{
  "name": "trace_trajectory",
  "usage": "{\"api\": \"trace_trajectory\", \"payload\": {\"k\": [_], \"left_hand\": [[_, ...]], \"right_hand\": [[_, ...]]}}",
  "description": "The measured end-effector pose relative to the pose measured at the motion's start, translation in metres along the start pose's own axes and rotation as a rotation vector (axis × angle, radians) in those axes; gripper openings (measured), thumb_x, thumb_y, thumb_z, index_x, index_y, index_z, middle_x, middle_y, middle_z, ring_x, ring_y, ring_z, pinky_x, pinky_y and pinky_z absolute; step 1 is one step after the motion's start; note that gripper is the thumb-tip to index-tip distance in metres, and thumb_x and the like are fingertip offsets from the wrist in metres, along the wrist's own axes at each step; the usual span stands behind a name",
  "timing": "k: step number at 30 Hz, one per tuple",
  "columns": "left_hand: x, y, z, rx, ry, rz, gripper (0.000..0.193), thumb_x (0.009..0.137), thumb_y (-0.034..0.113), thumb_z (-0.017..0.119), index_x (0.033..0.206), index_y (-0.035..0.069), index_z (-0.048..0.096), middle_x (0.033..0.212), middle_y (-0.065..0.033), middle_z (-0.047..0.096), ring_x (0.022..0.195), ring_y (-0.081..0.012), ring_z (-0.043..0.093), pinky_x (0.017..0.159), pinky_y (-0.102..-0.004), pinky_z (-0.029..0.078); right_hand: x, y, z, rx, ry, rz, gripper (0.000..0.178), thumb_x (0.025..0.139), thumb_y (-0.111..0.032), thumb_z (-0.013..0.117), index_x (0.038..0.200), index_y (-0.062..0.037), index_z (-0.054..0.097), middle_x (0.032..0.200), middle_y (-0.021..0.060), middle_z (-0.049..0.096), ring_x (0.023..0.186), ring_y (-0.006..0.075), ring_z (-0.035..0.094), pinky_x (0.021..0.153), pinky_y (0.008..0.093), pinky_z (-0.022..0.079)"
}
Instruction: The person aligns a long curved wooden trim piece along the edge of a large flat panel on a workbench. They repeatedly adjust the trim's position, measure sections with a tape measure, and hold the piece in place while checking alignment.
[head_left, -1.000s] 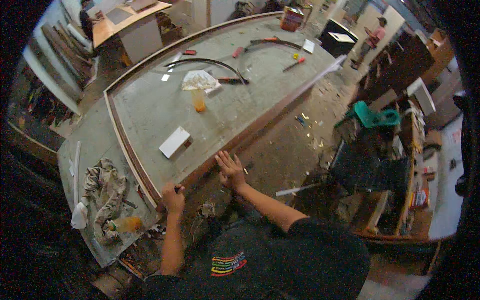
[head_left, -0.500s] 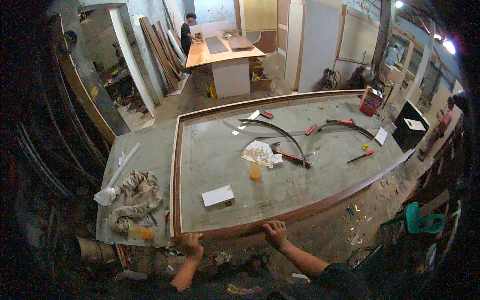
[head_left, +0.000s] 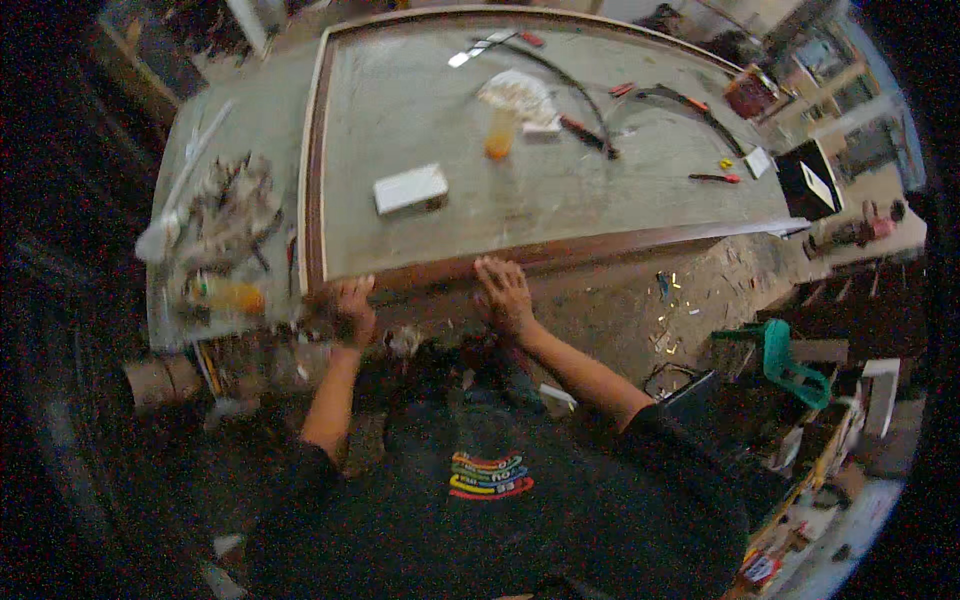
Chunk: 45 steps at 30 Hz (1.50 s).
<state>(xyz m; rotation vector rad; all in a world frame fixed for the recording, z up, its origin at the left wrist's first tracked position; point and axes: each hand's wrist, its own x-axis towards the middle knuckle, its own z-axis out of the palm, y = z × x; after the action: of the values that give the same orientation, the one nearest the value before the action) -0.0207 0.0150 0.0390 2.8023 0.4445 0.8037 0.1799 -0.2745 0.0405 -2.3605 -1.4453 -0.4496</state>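
Note:
A long brown wooden edge strip (head_left: 580, 249) runs along the near side of a large grey tabletop (head_left: 420, 120), forming part of a raised frame. My left hand (head_left: 353, 312) is at the strip's left end by the corner, its blurred fingers bent over the edge. To its right, my right hand (head_left: 507, 295) rests on the same strip with its fingers stretched out over the top. A white block (head_left: 410, 189) lies inside the frame beyond both hands. Farther in stand an orange bottle (head_left: 498, 140) and a pale crumpled sheet (head_left: 517, 95).
Curved dark strips (head_left: 570, 75), red-handled tools (head_left: 714, 179) and a red tin (head_left: 752, 92) occupy the tabletop's far and right parts. Crumpled cloth (head_left: 228, 210) and another orange bottle (head_left: 236, 296) lie left of the frame. A green chair (head_left: 790, 365) stands at right; scraps litter the floor.
The view has tipped down, bringing my dark shirt into sight and moving the table up the picture. My right hand's fingers have gone from curled to stretched out; both hands remain at the strip.

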Motion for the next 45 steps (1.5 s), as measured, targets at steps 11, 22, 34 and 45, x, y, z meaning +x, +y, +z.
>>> {"api": "trace_trajectory", "payload": {"k": [11,22,34,45], "left_hand": [[0.006,0.008,-0.003,-0.062,0.235,0.048,0.036,0.075,-0.002,0.064,0.109,0.007,0.072,0.109,-0.0096,0.07,0.11,-0.0309,0.063,0.104,-0.0471,0.045],[-0.029,0.006,-0.014,-0.173,0.41,-0.269,0.029,0.084,0.023,0.078,0.109,0.009,0.071,0.119,-0.0076,0.07,0.116,-0.0285,0.062,0.108,-0.0472,0.042],[-0.016,-0.027,0.022,-0.545,0.958,-0.875,0.045,0.083,0.031,0.084,0.114,0.003,0.069,0.113,-0.0145,0.068,0.107,-0.0307,0.064,0.099,-0.0432,0.049],[-0.026,-0.046,0.002,-0.686,0.747,-0.952,0.037,0.092,0.033,0.076,0.108,-0.001,0.078,0.101,-0.0172,0.078,0.089,-0.0274,0.075,0.083,-0.0372,0.056]], "right_hand": [[0.055,-0.068,0.036,0.097,-0.098,-0.189,0.078,0.088,-0.029,0.071,0.156,-0.0044,0.04,0.146,0.0189,0.048,0.134,0.0404,0.044,0.116,0.053,0.032],[0.142,-0.12,0.054,0.541,-0.237,-0.1,0.028,0.089,-0.028,0.076,0.1,-0.0026,0.074,0.092,0.0162,0.072,0.089,0.0372,0.067,0.079,0.0437,0.053],[0.195,-0.112,0.047,0.781,-0.638,0.038,0.039,0.079,-0.036,0.09,0.073,-0.0012,0.074,0.064,0.0078,0.068,0.06,0.0114,0.056,0.058,0.0342,0.048],[0.229,-0.197,0.053,0.691,-0.648,0.023,0.036,0.075,-0.034,0.093,0.077,-0.0009,0.078,0.068,0.0098,0.073,0.06,0.0131,0.063,0.059,0.0335,0.052]]}}
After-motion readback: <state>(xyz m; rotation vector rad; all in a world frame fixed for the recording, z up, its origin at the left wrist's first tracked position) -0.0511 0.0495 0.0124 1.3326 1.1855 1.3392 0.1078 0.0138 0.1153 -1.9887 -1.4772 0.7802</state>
